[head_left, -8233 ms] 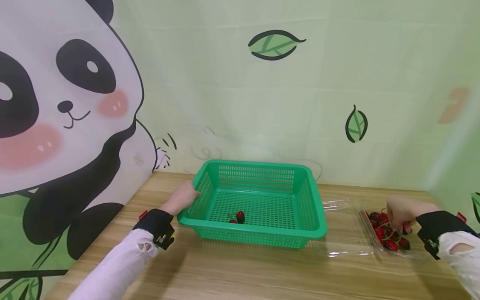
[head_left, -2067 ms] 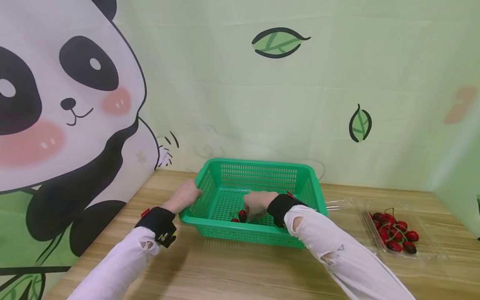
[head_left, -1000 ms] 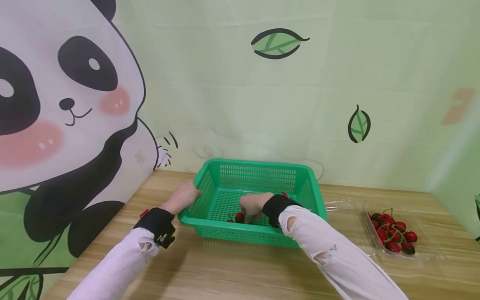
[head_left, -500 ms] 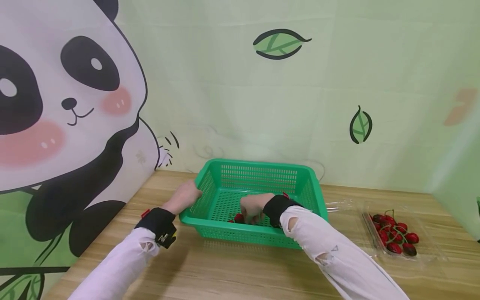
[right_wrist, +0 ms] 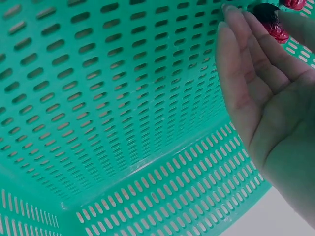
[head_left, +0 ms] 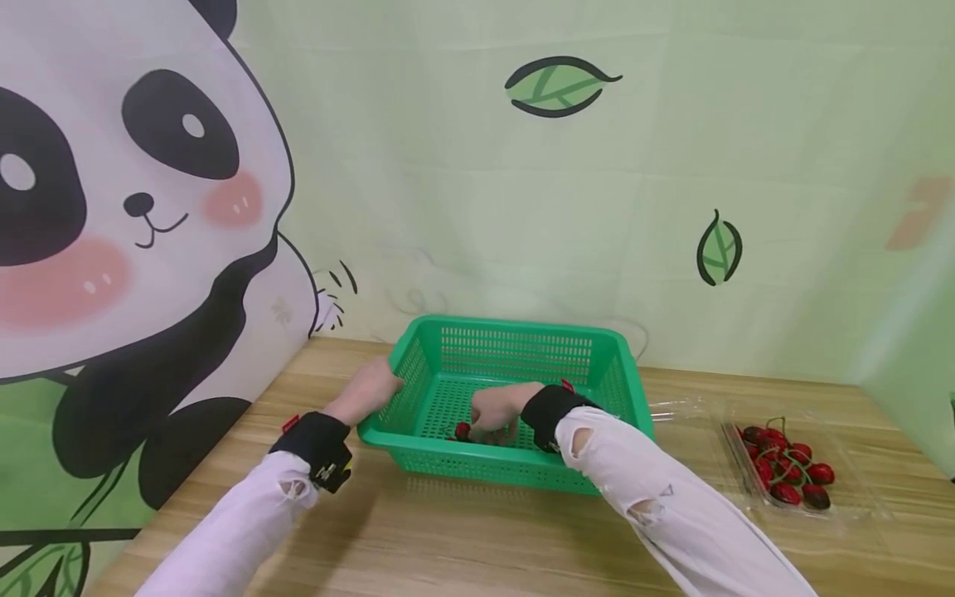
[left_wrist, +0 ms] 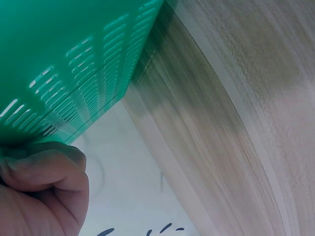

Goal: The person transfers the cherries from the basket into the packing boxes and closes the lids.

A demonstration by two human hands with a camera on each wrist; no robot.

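My left hand [head_left: 366, 390] grips the left rim of a green plastic basket [head_left: 515, 468]. In the left wrist view its fingers [left_wrist: 54, 169] curl at the basket's edge. My right hand [head_left: 496, 410] is down inside the basket, low near the front wall. A dark red cherry [head_left: 462, 431] shows at its fingertips in the head view. From the right wrist, a cherry [right_wrist: 275, 30] sits between the thumb and the extended fingers, close over the perforated floor. Another red cherry [right_wrist: 295, 3] lies just beyond, cut off by the frame edge.
To the basket's right, a clear plastic clamshell box [head_left: 843, 464] lies with its lid folded toward the basket. Several red cherries [head_left: 791, 468] with green stems lie in it. Behind the wooden table [head_left: 418, 539] hangs a cloth printed with a panda [head_left: 149, 249].
Since 8.2 seconds ago my right hand has come from the clear box into the basket. Over the last second it has shifted slightly left, the cherry with it. The left hand stays on the rim.
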